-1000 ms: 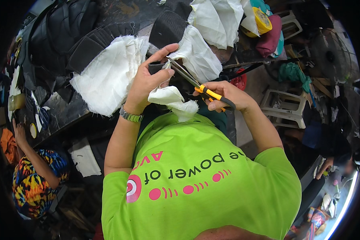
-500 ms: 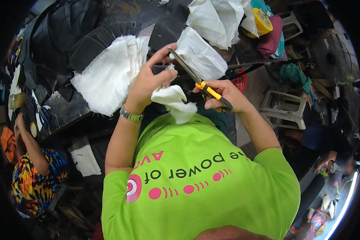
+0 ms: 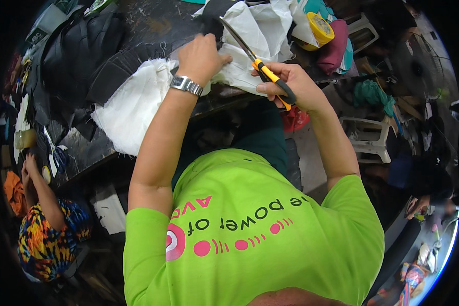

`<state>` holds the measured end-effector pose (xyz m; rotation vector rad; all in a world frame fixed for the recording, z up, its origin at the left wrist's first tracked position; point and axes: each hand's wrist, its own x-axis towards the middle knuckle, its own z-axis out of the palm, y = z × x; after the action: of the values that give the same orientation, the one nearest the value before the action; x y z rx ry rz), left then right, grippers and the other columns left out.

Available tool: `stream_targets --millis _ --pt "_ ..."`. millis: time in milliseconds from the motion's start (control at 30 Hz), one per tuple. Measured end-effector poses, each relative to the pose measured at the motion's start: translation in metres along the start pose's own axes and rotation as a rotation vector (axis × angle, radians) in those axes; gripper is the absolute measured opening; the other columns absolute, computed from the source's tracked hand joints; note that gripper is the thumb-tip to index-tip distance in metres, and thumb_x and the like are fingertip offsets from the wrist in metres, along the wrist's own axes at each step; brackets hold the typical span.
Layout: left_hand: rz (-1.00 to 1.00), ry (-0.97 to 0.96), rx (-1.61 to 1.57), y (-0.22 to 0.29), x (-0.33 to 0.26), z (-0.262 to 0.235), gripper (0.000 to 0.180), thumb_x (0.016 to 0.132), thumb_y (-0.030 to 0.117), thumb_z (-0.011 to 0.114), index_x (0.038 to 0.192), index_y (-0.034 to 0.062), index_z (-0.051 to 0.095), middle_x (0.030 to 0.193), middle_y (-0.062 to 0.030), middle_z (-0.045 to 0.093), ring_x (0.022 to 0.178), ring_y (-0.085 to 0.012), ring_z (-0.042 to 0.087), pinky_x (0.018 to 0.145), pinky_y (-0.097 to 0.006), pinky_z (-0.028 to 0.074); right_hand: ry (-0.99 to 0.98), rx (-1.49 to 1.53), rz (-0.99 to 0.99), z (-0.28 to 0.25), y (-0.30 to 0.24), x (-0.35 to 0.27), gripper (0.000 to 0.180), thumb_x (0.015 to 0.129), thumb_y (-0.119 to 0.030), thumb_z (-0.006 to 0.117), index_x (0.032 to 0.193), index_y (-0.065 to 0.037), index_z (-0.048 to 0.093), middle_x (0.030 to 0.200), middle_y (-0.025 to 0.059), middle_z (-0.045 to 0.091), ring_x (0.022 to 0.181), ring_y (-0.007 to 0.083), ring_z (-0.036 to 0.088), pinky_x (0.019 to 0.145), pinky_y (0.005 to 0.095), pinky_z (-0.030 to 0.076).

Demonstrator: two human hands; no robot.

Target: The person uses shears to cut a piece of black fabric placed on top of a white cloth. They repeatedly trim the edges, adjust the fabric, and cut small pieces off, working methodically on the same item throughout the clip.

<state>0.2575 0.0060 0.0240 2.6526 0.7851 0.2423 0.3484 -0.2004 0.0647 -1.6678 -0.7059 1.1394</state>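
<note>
My right hand (image 3: 296,84) grips a pair of scissors (image 3: 265,69) by its yellow-and-black handles, with the closed-looking blades angled up and to the left. My left hand (image 3: 201,58), with a metal watch on its wrist, reaches over the table between two lots of white cloth. Its fingertips point away and are mostly hidden, beside a blurred dark piece (image 3: 214,20); whether they hold it I cannot tell. A frayed stack of white cloth pieces (image 3: 132,107) lies left of that wrist. More white cloth (image 3: 265,25) lies behind the scissors.
Black material (image 3: 81,56) is heaped on the dark table (image 3: 148,18) at the left. A yellow roll (image 3: 319,30) and a maroon bundle (image 3: 334,48) sit at the right end. Another person (image 3: 51,234) is at the lower left. A plastic stool (image 3: 364,137) stands right.
My left hand has moved up and away over the table, turning its back upward. The white scrap that hung from it is out of sight. The scissors moved slightly right.
</note>
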Motion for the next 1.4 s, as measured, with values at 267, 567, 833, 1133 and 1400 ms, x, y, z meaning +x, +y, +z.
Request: stream_targets --millis 267,567,833,1133,1400 --pt "0.283 0.317 -0.161 -0.004 -0.023 0.019 0.023 0.075 0.019 0.071 0.095 0.0083 0.07 0.088 -0.0151 0.069 0.08 -0.0334 0.066 0.076 -0.045 0.051 0.005 -0.123 0.061 -0.02 0.014 -0.012 0.049 0.076 -0.023 0.083 0.113 0.002 0.063 0.065 0.0006 0.058 0.048 0.0052 0.052 0.042 0.0198 0.04" --pt "0.153 0.221 -0.901 -0.009 -0.068 0.023 0.021 0.077 0.005 0.061 0.097 0.0022 0.063 0.077 -0.0056 0.063 0.067 -0.0153 0.057 0.066 -0.028 0.047 -0.014 -0.192 0.178 -0.014 0.03 -0.008 0.05 0.077 -0.025 0.082 0.114 0.003 0.063 0.063 0.0013 0.058 0.048 0.0058 0.052 0.042 0.0205 0.041" --pt "-0.022 -0.092 -1.204 -0.014 -0.069 0.014 0.019 0.083 0.012 0.068 0.098 0.0006 0.066 0.083 0.0035 0.064 0.073 -0.004 0.053 0.068 -0.021 0.046 0.054 -0.123 0.16 -0.001 0.026 -0.026 0.051 0.077 -0.022 0.083 0.117 0.003 0.062 0.063 0.0001 0.057 0.052 0.0049 0.053 0.044 0.02 0.041" --pt "0.096 0.108 -1.05 -0.008 -0.074 0.024 0.02 0.082 0.011 0.069 0.098 0.0002 0.065 0.087 -0.0031 0.066 0.078 -0.0083 0.056 0.073 -0.025 0.047 -0.113 0.116 0.174 0.011 0.045 -0.046 0.046 0.076 -0.012 0.082 0.116 -0.002 0.063 0.069 -0.0039 0.058 0.054 0.0016 0.052 0.045 0.0173 0.041" --pt "-0.041 -0.158 -1.313 -0.014 -0.077 0.016 0.02 0.084 0.008 0.068 0.103 0.0026 0.067 0.092 0.002 0.062 0.07 -0.0041 0.049 0.068 -0.018 0.043 0.035 0.052 0.235 0.014 0.054 -0.043 0.049 0.075 -0.013 0.081 0.119 -0.003 0.062 0.071 -0.0039 0.057 0.052 0.002 0.05 0.045 0.0162 0.039"
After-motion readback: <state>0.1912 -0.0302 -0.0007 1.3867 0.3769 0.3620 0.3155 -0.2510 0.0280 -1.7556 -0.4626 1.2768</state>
